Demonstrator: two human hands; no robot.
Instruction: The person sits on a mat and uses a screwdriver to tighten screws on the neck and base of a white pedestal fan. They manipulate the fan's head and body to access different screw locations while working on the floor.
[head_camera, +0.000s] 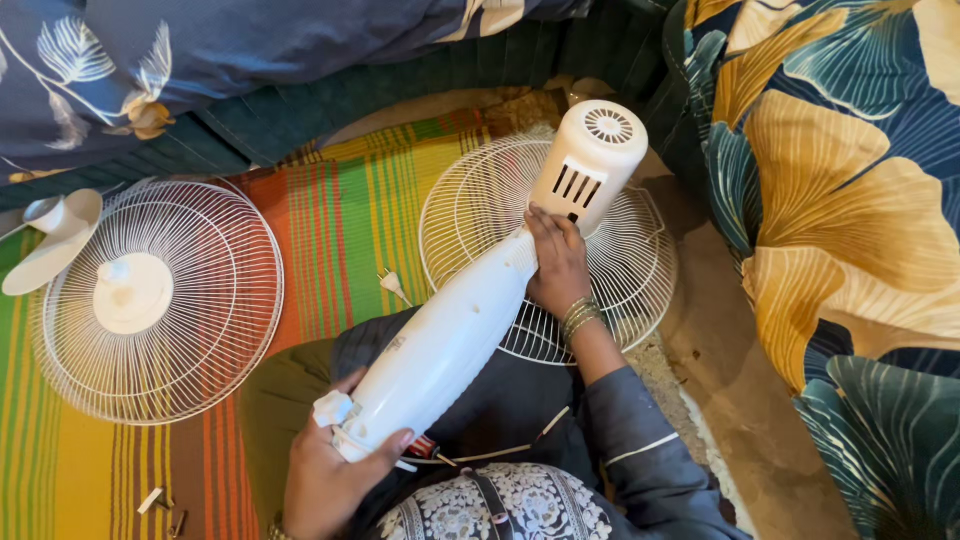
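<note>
A white fan body (470, 320), with its long stem and vented motor housing (590, 160), lies slanted across my lap. My left hand (325, 480) grips the lower end of the stem near a small white fitting. My right hand (558, 262) rests on the upper stem just under the motor housing, fingers wrapped on it; bangles sit on that wrist. The motor end lies over a white wire fan guard (640, 290) on the floor.
A second white wire guard with a round centre cap (160, 300) lies at left on a striped mat (340, 230). A white fan blade (55, 240) sits at far left. Small screws (160, 505) lie by my knee. Patterned bedding (860, 200) borders the right and top.
</note>
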